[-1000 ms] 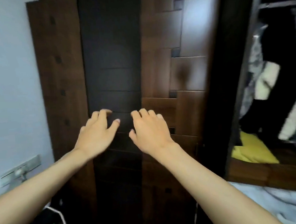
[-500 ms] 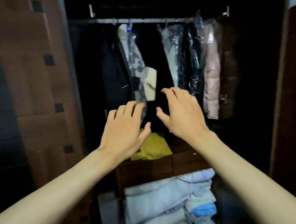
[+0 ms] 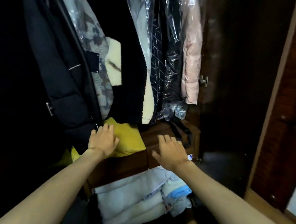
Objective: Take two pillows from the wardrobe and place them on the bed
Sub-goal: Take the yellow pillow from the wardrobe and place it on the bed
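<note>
Two bare forearms enter from the lower corners of the frame and reach forward into an open wardrobe. Between them, low in the centre, a lower compartment holds folded pale blue and white bedding, stacked in soft layers. Above it runs a dark wooden shelf. The left hand, left of centre, lies palm down with fingers spread on a yellow pillow that sits on the left part of that shelf; it rests there without gripping. The right hand, right of centre, is open with fingers loosely spread, hovering over the bare front edge of the shelf and holding nothing. A black strap lies on the shelf just beyond it.

The pillow looks soft, light and easily squashed, so it should not slip or break; a good hold would likely be one hand on each side edge, or a pinch of the near corner to drag it out. Hanging clothes fill the upper frame: a dark padded coat at upper left, a cream fleece in the middle, plastic-covered garments and a pale pink jacket at upper right. Their hems cover the back of the pillow. A second yellow patch at the left edge, under the coat, may be the other pillow, but it is too hidden to tell. The bed is out of view
</note>
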Demonstrator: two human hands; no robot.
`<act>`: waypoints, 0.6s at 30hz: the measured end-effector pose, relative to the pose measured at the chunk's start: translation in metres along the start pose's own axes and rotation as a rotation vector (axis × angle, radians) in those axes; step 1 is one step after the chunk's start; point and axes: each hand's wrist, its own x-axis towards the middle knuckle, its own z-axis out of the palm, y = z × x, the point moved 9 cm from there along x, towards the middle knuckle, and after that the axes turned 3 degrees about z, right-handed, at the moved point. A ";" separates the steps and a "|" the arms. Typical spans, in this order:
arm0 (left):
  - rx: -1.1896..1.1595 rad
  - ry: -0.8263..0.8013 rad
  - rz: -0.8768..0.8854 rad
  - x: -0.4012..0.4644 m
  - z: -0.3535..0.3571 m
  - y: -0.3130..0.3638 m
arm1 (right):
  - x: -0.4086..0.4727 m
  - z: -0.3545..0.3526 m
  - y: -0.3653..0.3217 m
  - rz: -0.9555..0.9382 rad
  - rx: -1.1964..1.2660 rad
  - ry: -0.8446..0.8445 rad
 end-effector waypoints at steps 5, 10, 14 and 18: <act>-0.135 -0.001 -0.079 0.049 0.034 -0.032 | 0.062 0.040 -0.042 -0.087 0.004 -0.067; -0.154 -0.055 -0.011 0.101 0.072 -0.017 | 0.120 0.072 -0.079 -0.128 0.070 -0.121; -0.098 -0.169 -0.032 0.137 0.124 -0.021 | 0.166 0.111 -0.088 -0.142 0.072 -0.204; -0.005 -0.166 -0.054 0.182 0.159 -0.031 | 0.216 0.155 -0.099 -0.179 0.017 -0.194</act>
